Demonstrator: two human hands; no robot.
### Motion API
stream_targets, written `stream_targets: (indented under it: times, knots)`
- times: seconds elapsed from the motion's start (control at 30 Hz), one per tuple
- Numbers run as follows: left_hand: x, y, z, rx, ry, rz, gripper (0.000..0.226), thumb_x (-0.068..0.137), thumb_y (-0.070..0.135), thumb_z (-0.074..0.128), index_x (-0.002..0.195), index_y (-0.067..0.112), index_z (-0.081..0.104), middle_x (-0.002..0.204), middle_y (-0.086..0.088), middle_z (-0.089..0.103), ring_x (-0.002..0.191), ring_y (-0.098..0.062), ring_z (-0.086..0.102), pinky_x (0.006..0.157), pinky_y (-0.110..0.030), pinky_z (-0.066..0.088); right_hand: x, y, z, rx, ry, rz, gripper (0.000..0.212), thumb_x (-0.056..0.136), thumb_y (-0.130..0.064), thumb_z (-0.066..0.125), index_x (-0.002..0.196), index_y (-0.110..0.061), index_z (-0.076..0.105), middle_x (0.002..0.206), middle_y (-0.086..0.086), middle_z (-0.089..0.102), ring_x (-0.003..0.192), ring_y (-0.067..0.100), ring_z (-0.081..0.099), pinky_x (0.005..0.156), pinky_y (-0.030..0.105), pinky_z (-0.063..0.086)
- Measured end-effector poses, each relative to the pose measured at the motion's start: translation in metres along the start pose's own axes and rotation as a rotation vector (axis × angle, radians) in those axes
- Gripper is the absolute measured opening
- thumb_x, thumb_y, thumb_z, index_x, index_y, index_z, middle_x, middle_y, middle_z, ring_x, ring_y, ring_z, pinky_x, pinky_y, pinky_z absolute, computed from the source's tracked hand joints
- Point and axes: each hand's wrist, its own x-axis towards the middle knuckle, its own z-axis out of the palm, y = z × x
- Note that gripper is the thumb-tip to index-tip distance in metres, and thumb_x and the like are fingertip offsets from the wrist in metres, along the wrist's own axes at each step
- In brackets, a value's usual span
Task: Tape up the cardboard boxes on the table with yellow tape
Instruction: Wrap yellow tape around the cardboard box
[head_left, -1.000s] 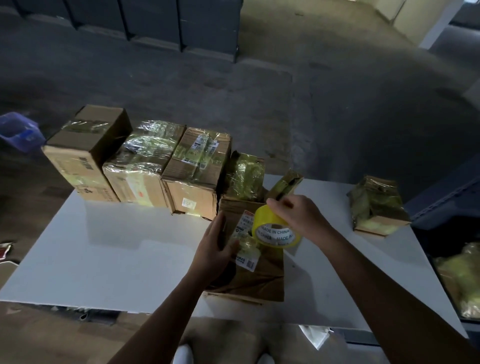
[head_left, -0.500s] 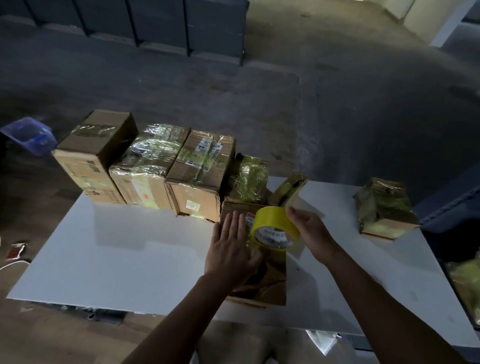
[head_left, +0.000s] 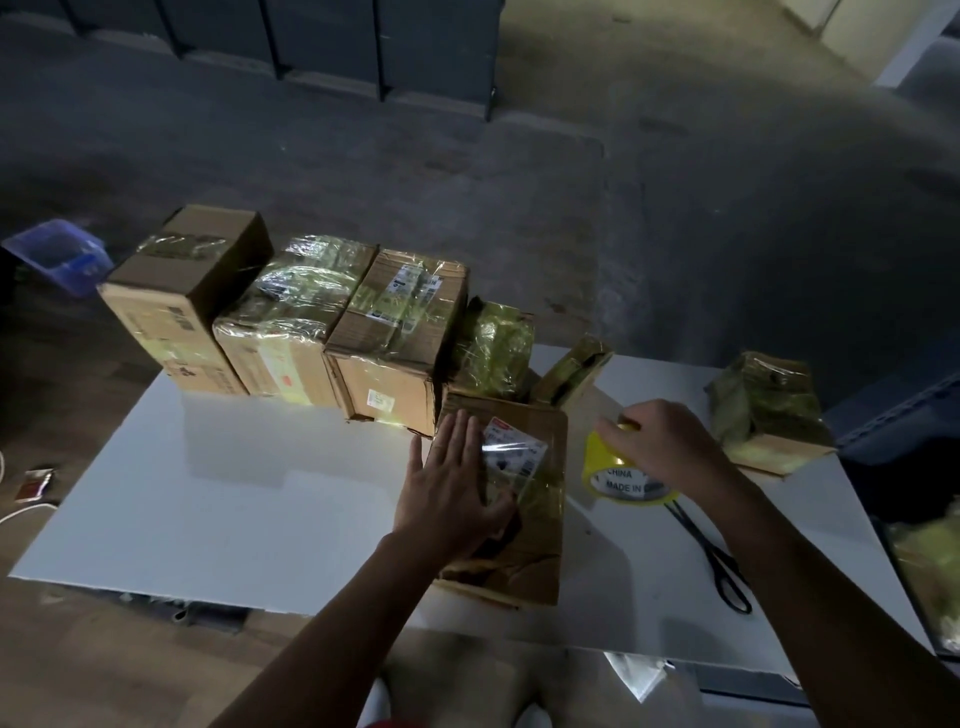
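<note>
Tape roll (head_left: 618, 480) sits on the table (head_left: 234, 493) under my right hand (head_left: 662, 447), whose curled fingers grip its top rim; my left hand (head_left: 452, 488) lies flat, fingers straight, pressing the cardboard box (head_left: 530, 551) just left of the roll; I'd press firmly, draw the strip taut, then cut with the scissors (head_left: 714, 553) beside my right wrist.

Left hand (head_left: 451, 486) flat, fingers straight; right hand (head_left: 662, 441) curled

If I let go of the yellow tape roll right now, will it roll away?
Probably: the tape roll looks tipped on its rim under the right hand, so it may roll or flop flat. It looks thickly wound, so likely stiff and weighty. The smooth table would barely slow it.
</note>
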Motion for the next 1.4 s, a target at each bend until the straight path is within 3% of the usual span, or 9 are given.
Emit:
stream_targets:
  times: [0.17, 0.23, 0.5, 0.63, 0.8, 0.87, 1.0, 1.13, 1.4]
  knots:
    - [0.000, -0.002, 0.001, -0.032, -0.004, 0.034, 0.081, 0.085, 0.075, 0.009, 0.150, 0.033, -0.014, 0.158, -0.007, -0.020, 0.145, -0.022, -0.023, 0.119, -0.054, -0.001, -0.001, 0.006, 0.011, -0.074, -0.033, 0.048, 0.052, 0.086, -0.044, 0.058, 0.052, -0.009, 0.040, 0.051, 0.010, 0.042, 0.054, 0.026, 0.047, 0.051, 0.032, 0.031]
    - [0.000, -0.002, 0.001, -0.024, -0.013, 0.063, 0.072, 0.087, 0.074, 0.008, 0.149, 0.042, -0.009, 0.158, -0.008, -0.020, 0.145, -0.024, -0.024, 0.118, -0.055, -0.002, -0.002, 0.008, 0.018, -0.069, -0.075, 0.069, 0.052, 0.087, -0.042, 0.058, 0.051, -0.013, 0.034, 0.051, 0.006, 0.037, 0.053, 0.023, 0.042, 0.051, 0.032, 0.029]
    - [-0.003, -0.003, 0.000, 0.048, -0.049, 0.193, 0.061, 0.089, 0.064, -0.004, 0.146, 0.047, -0.011, 0.159, 0.007, -0.016, 0.142, -0.032, -0.025, 0.113, -0.063, -0.009, -0.005, 0.012, 0.043, 0.002, -0.152, 0.167, 0.051, 0.089, -0.043, 0.056, 0.051, -0.015, 0.037, 0.051, 0.004, 0.037, 0.052, 0.020, 0.041, 0.053, 0.030, 0.029]
    - [-0.002, -0.001, -0.002, 0.090, -0.069, 0.215, 0.062, 0.091, 0.060, -0.003, 0.149, 0.040, -0.006, 0.161, 0.004, -0.008, 0.144, -0.031, -0.021, 0.113, -0.063, -0.008, -0.005, 0.010, 0.047, -0.010, -0.173, 0.164, 0.050, 0.090, -0.041, 0.055, 0.052, -0.015, 0.035, 0.051, 0.004, 0.032, 0.051, 0.019, 0.037, 0.051, 0.030, 0.024]
    - [-0.002, 0.024, -0.007, 0.086, -0.087, 0.120, 0.062, 0.099, 0.051, 0.017, 0.153, 0.022, 0.006, 0.162, -0.010, 0.001, 0.146, -0.040, -0.008, 0.112, -0.066, -0.004, -0.009, 0.010, 0.055, 0.045, -0.198, 0.170, 0.045, 0.092, -0.043, 0.051, 0.055, -0.020, 0.039, 0.055, -0.001, 0.039, 0.057, 0.017, 0.042, 0.051, 0.027, 0.026]
    - [-0.003, 0.046, -0.007, 0.043, -0.112, 0.046, 0.074, 0.096, 0.055, 0.027, 0.152, 0.011, 0.006, 0.160, -0.018, 0.000, 0.146, -0.043, -0.007, 0.110, -0.068, -0.004, -0.012, 0.013, 0.056, 0.057, -0.208, 0.170, 0.042, 0.093, -0.045, 0.049, 0.057, -0.026, 0.038, 0.058, -0.005, 0.040, 0.063, 0.017, 0.045, 0.051, 0.026, 0.028]
    - [-0.003, 0.087, -0.003, 0.036, -0.150, -0.039, 0.105, 0.085, 0.072, 0.036, 0.149, -0.001, -0.006, 0.156, -0.027, -0.011, 0.142, -0.048, -0.017, 0.106, -0.069, -0.012, -0.017, 0.024, 0.056, 0.116, -0.197, 0.201, 0.045, 0.094, -0.042, 0.048, 0.064, -0.009, 0.056, 0.064, 0.008, 0.055, 0.068, 0.026, 0.057, 0.059, 0.030, 0.036]
    - [-0.003, 0.110, -0.004, 0.058, -0.164, -0.066, 0.116, 0.081, 0.073, 0.047, 0.147, -0.005, -0.009, 0.154, -0.031, -0.015, 0.140, -0.050, -0.020, 0.102, -0.070, -0.017, -0.024, 0.035, 0.058, 0.118, -0.152, 0.230, 0.044, 0.094, -0.040, 0.048, 0.055, -0.019, 0.045, 0.056, 0.000, 0.047, 0.065, 0.025, 0.056, 0.059, 0.027, 0.034]
    - [-0.002, 0.121, 0.004, 0.121, -0.163, -0.119, 0.095, 0.095, 0.047, 0.045, 0.144, -0.009, -0.014, 0.153, -0.033, -0.015, 0.141, -0.049, -0.018, 0.106, -0.069, -0.011, -0.040, 0.043, 0.063, 0.270, -0.092, 0.154, 0.046, 0.094, -0.039, 0.052, 0.057, -0.015, 0.040, 0.055, 0.005, 0.045, 0.054, 0.014, 0.044, 0.051, 0.027, 0.030]
